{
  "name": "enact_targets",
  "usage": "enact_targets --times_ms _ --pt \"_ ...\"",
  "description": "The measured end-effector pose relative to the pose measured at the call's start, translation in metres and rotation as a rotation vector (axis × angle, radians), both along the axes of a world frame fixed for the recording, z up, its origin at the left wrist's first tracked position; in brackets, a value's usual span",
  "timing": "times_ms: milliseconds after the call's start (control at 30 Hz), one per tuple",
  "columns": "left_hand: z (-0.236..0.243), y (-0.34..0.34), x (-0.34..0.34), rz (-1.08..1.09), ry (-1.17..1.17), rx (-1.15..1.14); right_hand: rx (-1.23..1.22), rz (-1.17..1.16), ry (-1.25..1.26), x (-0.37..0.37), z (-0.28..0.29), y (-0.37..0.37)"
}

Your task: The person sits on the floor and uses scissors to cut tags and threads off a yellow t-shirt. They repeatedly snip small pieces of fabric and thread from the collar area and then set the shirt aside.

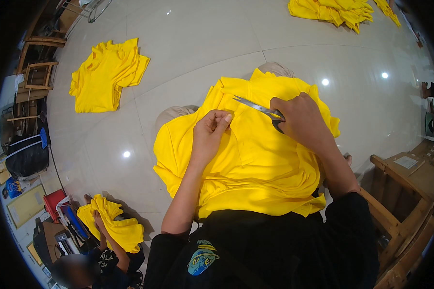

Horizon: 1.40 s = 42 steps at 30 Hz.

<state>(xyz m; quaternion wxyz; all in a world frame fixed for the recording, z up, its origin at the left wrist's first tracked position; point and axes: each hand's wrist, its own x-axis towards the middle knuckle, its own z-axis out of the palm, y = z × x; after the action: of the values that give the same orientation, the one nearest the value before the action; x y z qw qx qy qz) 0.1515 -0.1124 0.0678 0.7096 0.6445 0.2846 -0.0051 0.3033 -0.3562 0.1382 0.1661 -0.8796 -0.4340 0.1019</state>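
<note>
A yellow shirt [270, 159] lies spread across my lap and knees, its cloth wrinkled. My right hand [301, 118] grips a pair of scissors [255, 105] by the black handles, the blades pointing left over the cloth. My left hand [211, 130] is closed in a pinch at the shirt's left part, thumb against the fingers. Whatever lies between those fingertips is too small to make out. The scissor tips hover a little above and to the right of the left fingertips.
Folded yellow shirts [99, 77] lie on the tiled floor [197, 43] at the far left, with another yellow pile [330, 12] at the far right. At lower left a person handles yellow cloth [113, 224]. Wooden frames and a cardboard box [410, 166] stand at right.
</note>
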Motion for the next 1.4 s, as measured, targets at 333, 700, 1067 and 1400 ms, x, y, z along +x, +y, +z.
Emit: enact_targets --times_ms 333,700,1067,1400 --pt "-0.001 -0.003 -0.003 -0.012 -0.013 0.185 0.000 0.021 0.007 0.002 0.003 -0.001" --pt "-0.006 -0.004 0.000 0.085 -0.193 0.220 0.052 0.175 -0.015 -0.001 0.006 0.002" --pt "-0.004 0.009 0.003 -0.006 -0.150 0.282 0.154 0.186 -0.070 -0.007 -0.004 0.014" --pt "0.004 0.020 0.004 -0.099 -0.154 0.427 0.250 0.223 -0.122 -0.002 -0.006 0.020"
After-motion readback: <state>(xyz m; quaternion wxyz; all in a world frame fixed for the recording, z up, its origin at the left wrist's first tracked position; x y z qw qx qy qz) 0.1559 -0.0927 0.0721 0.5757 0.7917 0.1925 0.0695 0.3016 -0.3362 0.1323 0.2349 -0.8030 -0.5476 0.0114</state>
